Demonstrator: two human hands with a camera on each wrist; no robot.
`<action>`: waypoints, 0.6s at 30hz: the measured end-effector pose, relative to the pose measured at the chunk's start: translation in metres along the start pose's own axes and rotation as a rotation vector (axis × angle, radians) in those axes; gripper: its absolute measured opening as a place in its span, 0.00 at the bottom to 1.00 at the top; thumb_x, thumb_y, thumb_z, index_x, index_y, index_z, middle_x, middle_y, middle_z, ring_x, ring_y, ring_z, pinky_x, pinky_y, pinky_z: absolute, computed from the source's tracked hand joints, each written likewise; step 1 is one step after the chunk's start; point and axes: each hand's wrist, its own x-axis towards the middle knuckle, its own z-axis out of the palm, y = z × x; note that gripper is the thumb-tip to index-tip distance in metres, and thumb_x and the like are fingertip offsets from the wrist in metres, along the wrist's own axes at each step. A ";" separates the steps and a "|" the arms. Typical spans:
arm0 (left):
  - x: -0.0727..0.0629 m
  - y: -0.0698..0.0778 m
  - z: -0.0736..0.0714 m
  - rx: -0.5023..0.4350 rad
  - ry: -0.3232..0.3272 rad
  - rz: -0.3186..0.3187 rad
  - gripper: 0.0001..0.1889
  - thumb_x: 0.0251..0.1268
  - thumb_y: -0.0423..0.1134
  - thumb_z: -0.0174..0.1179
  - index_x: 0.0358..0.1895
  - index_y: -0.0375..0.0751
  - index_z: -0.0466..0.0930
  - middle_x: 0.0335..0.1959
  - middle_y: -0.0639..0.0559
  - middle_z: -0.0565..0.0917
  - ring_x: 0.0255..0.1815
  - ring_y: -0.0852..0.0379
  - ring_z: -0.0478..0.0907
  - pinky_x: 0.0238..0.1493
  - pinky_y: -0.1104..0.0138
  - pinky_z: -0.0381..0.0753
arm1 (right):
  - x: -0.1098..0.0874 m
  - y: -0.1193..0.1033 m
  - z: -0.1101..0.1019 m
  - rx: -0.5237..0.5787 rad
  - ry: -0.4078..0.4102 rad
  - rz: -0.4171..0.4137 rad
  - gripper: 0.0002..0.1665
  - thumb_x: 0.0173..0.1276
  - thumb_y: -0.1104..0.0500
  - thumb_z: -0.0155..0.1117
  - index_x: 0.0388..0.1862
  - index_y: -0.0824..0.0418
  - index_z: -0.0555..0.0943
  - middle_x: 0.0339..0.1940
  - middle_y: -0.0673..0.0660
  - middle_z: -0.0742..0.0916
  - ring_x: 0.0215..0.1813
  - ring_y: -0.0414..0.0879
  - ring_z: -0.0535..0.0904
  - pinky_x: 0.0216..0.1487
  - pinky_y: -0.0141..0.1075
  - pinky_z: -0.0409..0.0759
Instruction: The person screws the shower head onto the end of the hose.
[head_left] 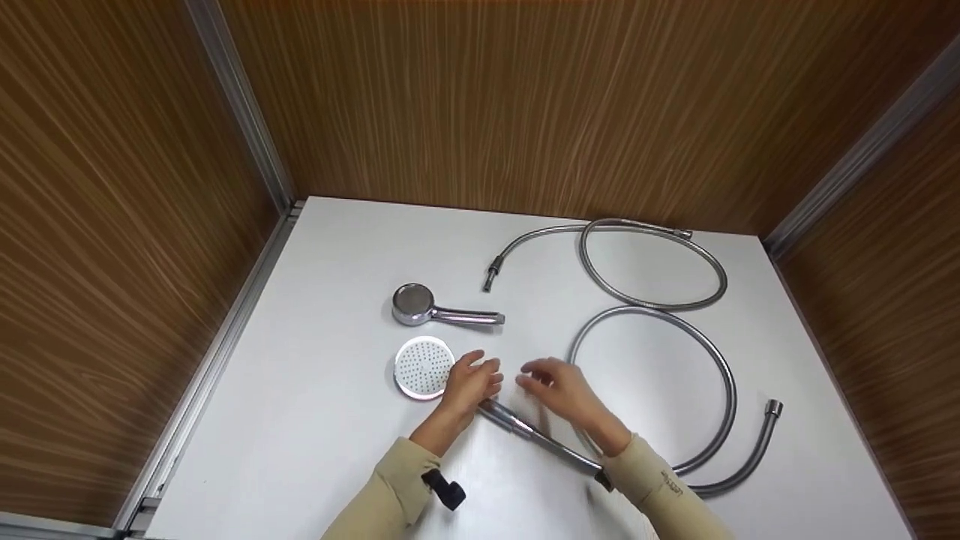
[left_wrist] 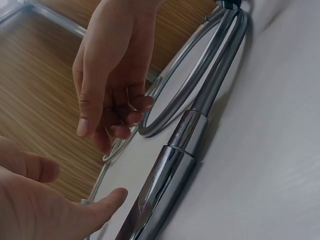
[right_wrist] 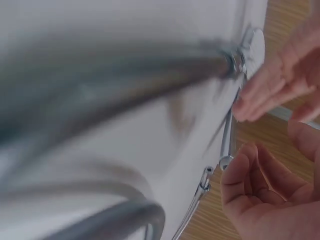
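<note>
A shower head (head_left: pixel 424 367) with a round white dotted face lies on the table, its chrome handle (left_wrist: pixel 160 190) running down to the right. A grey shower hose (head_left: pixel 731 390) meets the end of that handle, the two in one line in the left wrist view. My left hand (head_left: pixel 469 382) hovers over the handle with fingers loosely bent and nothing in them, hiding part of it. To the right, above the hose, my right hand (head_left: pixel 564 390) hangs with relaxed, slightly curled fingers, also holding nothing. The fingertips of both hands face each other across a small gap.
A second, smaller chrome shower head (head_left: pixel 412 304) lies behind the first. Another metal hose (head_left: pixel 652 304) is coiled at the back right, one end (head_left: pixel 491 274) pointing toward the middle. The grey hose's free end (head_left: pixel 774 407) lies at the right. Wood-patterned walls (head_left: pixel 480 97) enclose the table.
</note>
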 end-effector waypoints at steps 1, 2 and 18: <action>0.002 0.000 0.000 -0.027 -0.002 -0.015 0.34 0.75 0.37 0.58 0.77 0.23 0.59 0.66 0.22 0.78 0.64 0.34 0.83 0.65 0.53 0.87 | 0.004 0.000 -0.002 0.002 0.015 0.002 0.20 0.76 0.53 0.68 0.55 0.68 0.86 0.41 0.57 0.90 0.40 0.44 0.82 0.41 0.32 0.83; 0.004 0.000 0.000 -0.061 -0.007 -0.028 0.35 0.75 0.36 0.57 0.78 0.22 0.58 0.67 0.21 0.76 0.65 0.33 0.82 0.67 0.52 0.85 | 0.009 -0.001 -0.004 0.005 0.026 0.007 0.19 0.76 0.54 0.68 0.55 0.68 0.86 0.42 0.58 0.91 0.41 0.45 0.83 0.43 0.33 0.84; 0.015 0.022 0.006 -0.098 0.079 0.087 0.20 0.73 0.34 0.59 0.64 0.30 0.75 0.47 0.39 0.89 0.45 0.49 0.90 0.47 0.61 0.93 | 0.090 0.018 -0.022 -0.015 0.154 0.104 0.16 0.76 0.60 0.65 0.54 0.70 0.86 0.39 0.65 0.88 0.39 0.54 0.82 0.41 0.40 0.82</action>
